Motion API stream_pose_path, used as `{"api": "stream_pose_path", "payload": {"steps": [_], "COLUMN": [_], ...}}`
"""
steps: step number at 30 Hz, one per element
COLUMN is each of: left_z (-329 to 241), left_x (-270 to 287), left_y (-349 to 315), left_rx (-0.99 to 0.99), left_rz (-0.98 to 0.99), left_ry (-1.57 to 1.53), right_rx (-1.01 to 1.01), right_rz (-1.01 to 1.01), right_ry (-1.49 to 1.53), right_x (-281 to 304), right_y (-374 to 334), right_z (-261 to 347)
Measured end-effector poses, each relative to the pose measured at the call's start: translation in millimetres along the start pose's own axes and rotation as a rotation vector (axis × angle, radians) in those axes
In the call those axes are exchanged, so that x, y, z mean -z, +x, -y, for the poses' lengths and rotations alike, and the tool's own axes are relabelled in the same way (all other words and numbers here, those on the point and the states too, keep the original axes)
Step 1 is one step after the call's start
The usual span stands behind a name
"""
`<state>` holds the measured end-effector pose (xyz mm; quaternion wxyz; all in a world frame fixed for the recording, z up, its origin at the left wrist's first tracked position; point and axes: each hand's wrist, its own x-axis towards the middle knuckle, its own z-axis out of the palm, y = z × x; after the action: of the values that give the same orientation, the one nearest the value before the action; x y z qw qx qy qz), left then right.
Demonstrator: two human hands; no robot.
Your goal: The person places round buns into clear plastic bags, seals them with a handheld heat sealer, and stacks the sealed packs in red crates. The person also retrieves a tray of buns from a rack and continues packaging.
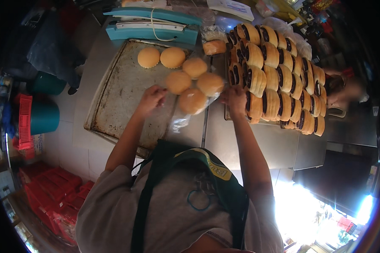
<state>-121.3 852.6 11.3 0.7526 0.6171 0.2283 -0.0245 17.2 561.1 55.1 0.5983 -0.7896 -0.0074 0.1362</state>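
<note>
Head view: left, two loose buns (148, 57) sit unbagged on the far part of the baking tray (122, 99); likely still left to pack. Your left hand (153, 100) is over the tray, elbow bent, fingers curled; can't tell if gripping film. Between your hands, a clear bag (181, 124) with four buns (192, 101), apparently filled; closure unclear. Your right hand (235, 99) reaches far, beside stacked filled rolls (271, 80), fingers bent; grip can't be told.

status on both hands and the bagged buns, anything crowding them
Left hand, right hand flank four bagged buns; grip unclear. Buns look blurred. Stacked filled rolls crowd right hand.
</note>
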Motion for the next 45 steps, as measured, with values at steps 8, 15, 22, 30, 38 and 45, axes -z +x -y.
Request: {"api": "stream_pose_path", "payload": {"steps": [8, 15, 22, 30, 38, 45], "left_z": [-52, -67, -87, -53, -35, -81], "left_x": [-6, -42, -7, -40, -10, -17], "left_y": [81, 131, 135, 107, 143, 2], "left_rx": [-0.852, -0.409, -0.508, -0.891, -0.703, -0.349], "left_rz": [-0.469, -0.307, -0.063, -0.060, -0.122, 0.777], "left_ry": [0.977, 1.544, 0.633, 1.061, 0.502, -0.636], "right_rx": [1.088, 0.910, 0.761, 0.801, 0.787, 0.665], "right_rz": [0.265, 0.361, 0.149, 0.201, 0.102, 0.173], "right_ry": [-0.930, -1.340, -1.040, -0.928, -0.846, -0.797], "right_x": [-24, -40, -44, -48, -33, -43], "right_y": [-110, -126, -117, -110, -121, -118], "right_z": [1, -13, -18, -21, -7, -5]}}
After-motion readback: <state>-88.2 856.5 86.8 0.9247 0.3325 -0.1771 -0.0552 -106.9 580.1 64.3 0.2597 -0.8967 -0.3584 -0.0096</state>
